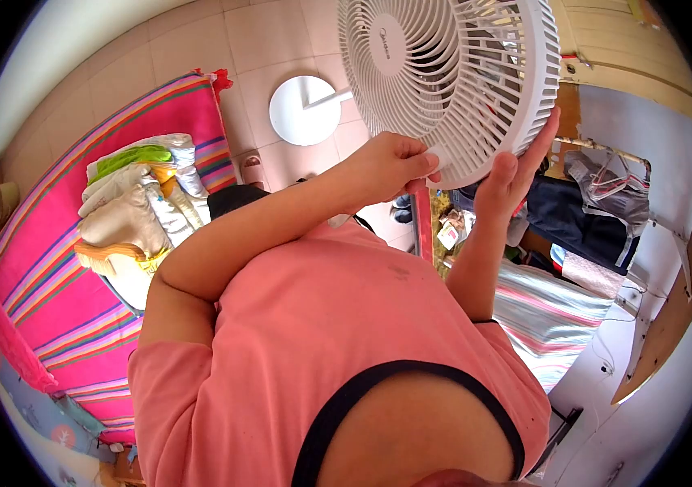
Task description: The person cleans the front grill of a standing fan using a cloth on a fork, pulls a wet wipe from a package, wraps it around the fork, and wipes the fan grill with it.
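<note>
A white fan head (443, 81) with a spiral front grille and a round centre cap fills the upper middle, tilted on its stand. My left hand (399, 166) is closed in a pinch at the lower edge of the grille, by a small white part partly covered by its fingers. My right hand (516, 174) holds the outer rim from the right, its fingers stretched along the side and its thumb near the lower edge. The fan's round white base (305, 110) stands on the tiled floor, joined to a thin pole that passes behind the grille.
Folded clothes (131, 211) lie on a pink striped bed cover (46, 268) at the left. A pink slipper (252, 170) is on the floor. Dark clothing (577, 223) and hangers (615, 183) are at the right, above a striped cloth (541, 308). Cables hang along the right wall.
</note>
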`<state>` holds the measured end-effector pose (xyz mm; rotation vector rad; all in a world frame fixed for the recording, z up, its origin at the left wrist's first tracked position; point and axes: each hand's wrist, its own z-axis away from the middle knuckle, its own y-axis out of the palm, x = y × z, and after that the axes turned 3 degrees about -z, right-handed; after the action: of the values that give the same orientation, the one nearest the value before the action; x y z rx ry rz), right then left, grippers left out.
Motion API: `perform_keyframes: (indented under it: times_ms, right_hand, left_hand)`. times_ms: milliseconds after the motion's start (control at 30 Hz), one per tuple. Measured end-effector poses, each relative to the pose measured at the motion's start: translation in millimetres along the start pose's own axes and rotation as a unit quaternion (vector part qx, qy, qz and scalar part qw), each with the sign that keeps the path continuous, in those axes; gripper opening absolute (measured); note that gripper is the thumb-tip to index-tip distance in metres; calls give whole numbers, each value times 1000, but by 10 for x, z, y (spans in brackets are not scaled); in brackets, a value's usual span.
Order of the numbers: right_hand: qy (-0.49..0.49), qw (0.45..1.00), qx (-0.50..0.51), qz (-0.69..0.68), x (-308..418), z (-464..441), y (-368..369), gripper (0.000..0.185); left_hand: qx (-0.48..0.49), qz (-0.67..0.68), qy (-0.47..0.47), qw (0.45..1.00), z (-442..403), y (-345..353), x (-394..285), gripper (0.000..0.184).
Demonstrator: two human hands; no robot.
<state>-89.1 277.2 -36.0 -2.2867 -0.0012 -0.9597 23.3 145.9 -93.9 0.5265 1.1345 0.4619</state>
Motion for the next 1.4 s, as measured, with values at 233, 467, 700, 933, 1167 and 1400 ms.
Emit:
perform_keyframes:
  times_ms: [233, 467, 700, 933, 1167, 1400]
  right_hand:
    - [-4, 1000, 18, 8, -51, -22, 2, 95]
    - [6, 1000, 4, -4, -9, -11, 24, 96]
    - [2, 1000, 0, 22, 1, -41, 19, 93]
    - [-16, 999, 1, 33, 22, -2, 50, 90]
    - [-5, 1000, 8, 24, 6, 25, 26, 88]
    - [-10, 1000, 7, 14, -6, 32, 3, 87]
  left_hand:
    - [-34, -76, 15, 996, -68, -192, -29, 34]
    - [5, -69, 41, 997, 116, -68, 214, 34]
    - [22, -132, 42, 990, 272, -174, 437, 34]
    - [31, -116, 34, 992, 167, -101, 281, 35]
    - [-9, -94, 36, 995, -53, -70, 182, 33]
    - [53, -115, 11, 992, 144, -86, 296, 32]
